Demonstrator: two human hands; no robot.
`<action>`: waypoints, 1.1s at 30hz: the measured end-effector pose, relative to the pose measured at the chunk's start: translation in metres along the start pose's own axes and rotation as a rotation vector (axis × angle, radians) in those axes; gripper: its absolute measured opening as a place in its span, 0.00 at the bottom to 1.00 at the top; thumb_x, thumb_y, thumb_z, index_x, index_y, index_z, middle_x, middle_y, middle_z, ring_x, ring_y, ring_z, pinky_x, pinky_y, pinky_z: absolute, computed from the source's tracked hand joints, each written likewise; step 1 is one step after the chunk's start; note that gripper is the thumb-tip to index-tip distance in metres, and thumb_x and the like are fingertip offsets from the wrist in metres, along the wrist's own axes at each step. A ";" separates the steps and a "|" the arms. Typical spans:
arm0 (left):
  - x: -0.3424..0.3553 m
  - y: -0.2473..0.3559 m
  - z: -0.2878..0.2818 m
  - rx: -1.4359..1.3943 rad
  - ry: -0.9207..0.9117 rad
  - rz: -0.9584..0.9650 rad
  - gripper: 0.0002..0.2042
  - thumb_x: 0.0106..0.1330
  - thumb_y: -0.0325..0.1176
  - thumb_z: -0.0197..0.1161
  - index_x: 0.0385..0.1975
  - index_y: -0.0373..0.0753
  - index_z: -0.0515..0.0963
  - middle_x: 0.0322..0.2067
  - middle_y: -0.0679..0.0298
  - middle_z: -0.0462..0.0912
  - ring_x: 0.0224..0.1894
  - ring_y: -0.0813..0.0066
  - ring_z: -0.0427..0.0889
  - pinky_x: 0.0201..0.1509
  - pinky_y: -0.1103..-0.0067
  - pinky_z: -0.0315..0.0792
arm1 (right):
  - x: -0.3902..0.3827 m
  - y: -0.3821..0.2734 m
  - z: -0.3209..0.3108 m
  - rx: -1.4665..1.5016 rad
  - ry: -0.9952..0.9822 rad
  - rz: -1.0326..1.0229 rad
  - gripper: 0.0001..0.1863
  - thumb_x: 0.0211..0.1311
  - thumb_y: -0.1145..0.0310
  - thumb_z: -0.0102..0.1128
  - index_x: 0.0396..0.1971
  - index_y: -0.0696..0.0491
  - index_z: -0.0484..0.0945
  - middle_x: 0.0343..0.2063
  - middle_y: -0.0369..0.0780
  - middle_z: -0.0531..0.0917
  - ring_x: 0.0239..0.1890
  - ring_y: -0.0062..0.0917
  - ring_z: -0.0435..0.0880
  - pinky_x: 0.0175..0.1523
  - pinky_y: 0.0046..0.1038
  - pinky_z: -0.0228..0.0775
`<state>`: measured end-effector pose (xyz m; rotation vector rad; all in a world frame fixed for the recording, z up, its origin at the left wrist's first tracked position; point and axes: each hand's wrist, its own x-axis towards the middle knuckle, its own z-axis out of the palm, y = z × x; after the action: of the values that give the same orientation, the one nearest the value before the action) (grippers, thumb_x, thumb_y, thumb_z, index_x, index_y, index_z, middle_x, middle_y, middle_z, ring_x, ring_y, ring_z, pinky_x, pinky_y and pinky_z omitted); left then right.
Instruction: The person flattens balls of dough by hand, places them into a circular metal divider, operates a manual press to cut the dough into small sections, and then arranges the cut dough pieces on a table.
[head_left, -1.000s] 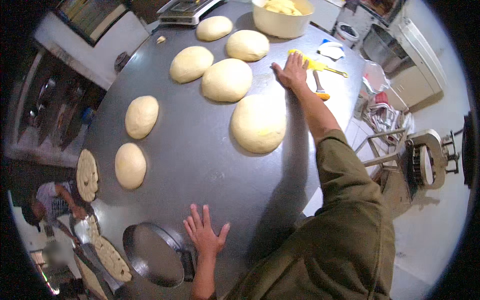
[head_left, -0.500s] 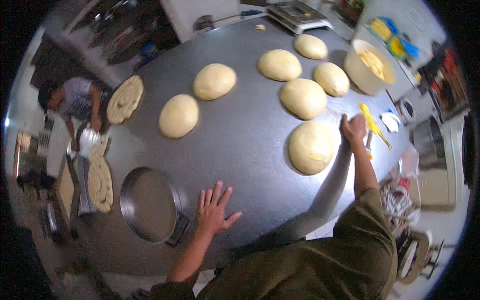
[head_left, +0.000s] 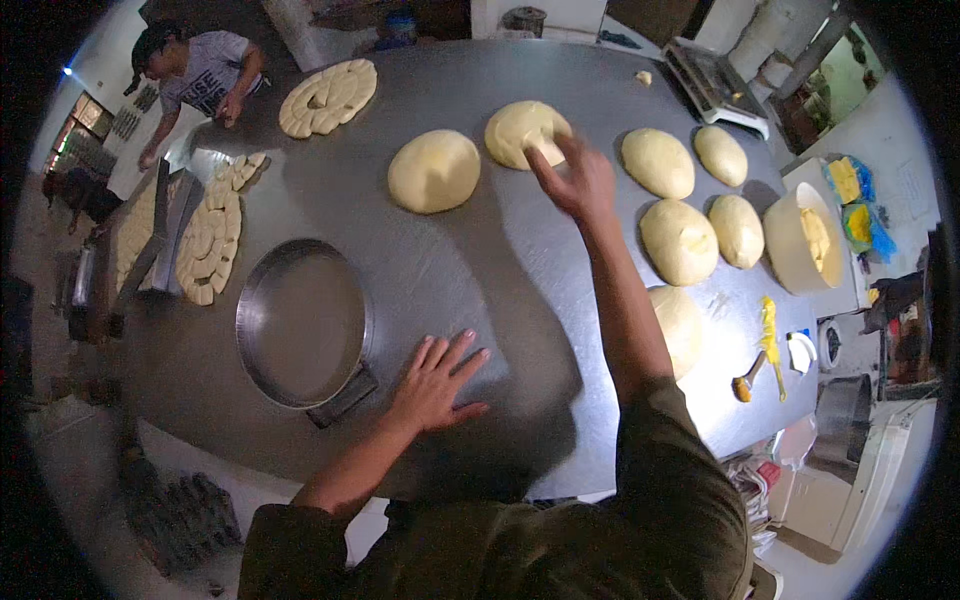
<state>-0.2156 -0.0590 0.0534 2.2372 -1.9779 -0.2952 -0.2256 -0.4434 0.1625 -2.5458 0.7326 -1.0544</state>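
Note:
My left hand [head_left: 436,383] lies spread on the steel table [head_left: 500,430], beside a round metal pan [head_left: 244,325] with a dark piece at its front rim. My right hand [head_left: 580,182] reaches to the upper-middle dough ball [head_left: 512,140], fingers apart and slightly bent at its near side; whether they touch it is unclear. Another dough ball [head_left: 434,172] sits left of it. At right are several more dough balls [head_left: 678,242], a yellow utensil [head_left: 768,323] and a wooden-handled tool [head_left: 743,387].
A co-worker [head_left: 205,75] stands at the far left behind scored flat dough pieces [head_left: 207,245] and metal bars [head_left: 170,240]. A scored round [head_left: 328,97] lies at the back edge. A scale [head_left: 712,85] and a white tub [head_left: 790,265] of yellow substance stand on the right.
My right hand has moved from the yellow utensil at the right leftward to the middle dough ball. My left hand stays spread on the table. The camera view has turned.

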 end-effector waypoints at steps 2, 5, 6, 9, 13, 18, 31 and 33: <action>0.018 -0.003 -0.011 -0.042 -0.062 0.037 0.42 0.69 0.70 0.53 0.79 0.55 0.57 0.80 0.55 0.49 0.76 0.44 0.57 0.81 0.48 0.45 | 0.061 0.040 0.059 -0.318 0.493 -0.340 0.31 0.74 0.42 0.50 0.47 0.57 0.85 0.52 0.53 0.85 0.56 0.52 0.82 0.64 0.57 0.67; 0.003 -0.010 -0.002 -0.032 -0.089 -0.036 0.42 0.69 0.70 0.53 0.79 0.56 0.55 0.80 0.55 0.48 0.77 0.43 0.56 0.81 0.47 0.44 | 0.091 -0.030 0.119 -0.370 -0.714 0.112 0.35 0.75 0.41 0.46 0.58 0.60 0.80 0.63 0.52 0.79 0.62 0.48 0.79 0.69 0.65 0.56; 0.003 -0.012 -0.002 -0.017 -0.094 -0.031 0.42 0.69 0.70 0.53 0.79 0.56 0.54 0.80 0.55 0.47 0.77 0.43 0.56 0.81 0.47 0.43 | 0.084 -0.047 0.148 -0.248 -0.310 -0.031 0.39 0.74 0.36 0.44 0.61 0.59 0.78 0.65 0.53 0.76 0.66 0.48 0.74 0.71 0.62 0.55; 0.022 -0.012 0.003 -0.035 -0.143 -0.001 0.43 0.69 0.70 0.52 0.80 0.57 0.51 0.81 0.54 0.45 0.77 0.41 0.57 0.81 0.46 0.43 | 0.014 -0.075 0.258 -0.335 0.131 -0.271 0.43 0.68 0.32 0.48 0.56 0.61 0.82 0.61 0.54 0.80 0.68 0.50 0.74 0.73 0.62 0.54; 0.014 -0.018 -0.014 -0.045 -0.150 -0.051 0.44 0.69 0.69 0.54 0.80 0.55 0.49 0.81 0.54 0.45 0.76 0.41 0.59 0.81 0.46 0.42 | 0.114 -0.073 0.272 -0.055 -0.437 -0.092 0.37 0.61 0.35 0.59 0.48 0.57 0.86 0.45 0.51 0.87 0.49 0.46 0.86 0.56 0.51 0.74; 0.009 -0.021 -0.007 -0.198 -0.018 0.023 0.42 0.67 0.66 0.60 0.78 0.53 0.59 0.79 0.52 0.51 0.73 0.40 0.62 0.78 0.44 0.50 | 0.212 0.021 0.230 0.598 -1.022 0.709 0.58 0.46 0.18 0.61 0.48 0.67 0.82 0.44 0.54 0.86 0.45 0.41 0.86 0.53 0.43 0.79; 0.002 -0.029 -0.003 -0.084 0.055 0.020 0.43 0.65 0.72 0.55 0.74 0.48 0.66 0.76 0.50 0.58 0.73 0.39 0.63 0.80 0.46 0.47 | -0.063 -0.083 0.137 1.704 -0.860 0.978 0.32 0.64 0.54 0.68 0.63 0.56 0.73 0.53 0.50 0.84 0.52 0.44 0.86 0.53 0.52 0.82; 0.011 -0.042 -0.001 -0.081 -0.015 -0.049 0.46 0.63 0.73 0.56 0.74 0.45 0.65 0.76 0.50 0.59 0.75 0.42 0.59 0.80 0.47 0.46 | -0.101 -0.105 0.067 1.923 -0.540 1.055 0.29 0.69 0.50 0.64 0.61 0.55 0.76 0.52 0.49 0.85 0.50 0.39 0.87 0.53 0.48 0.83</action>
<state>-0.1736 -0.0645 0.0444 2.2418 -1.8855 -0.3920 -0.2026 -0.2956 0.1050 -0.4834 0.3435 -0.2035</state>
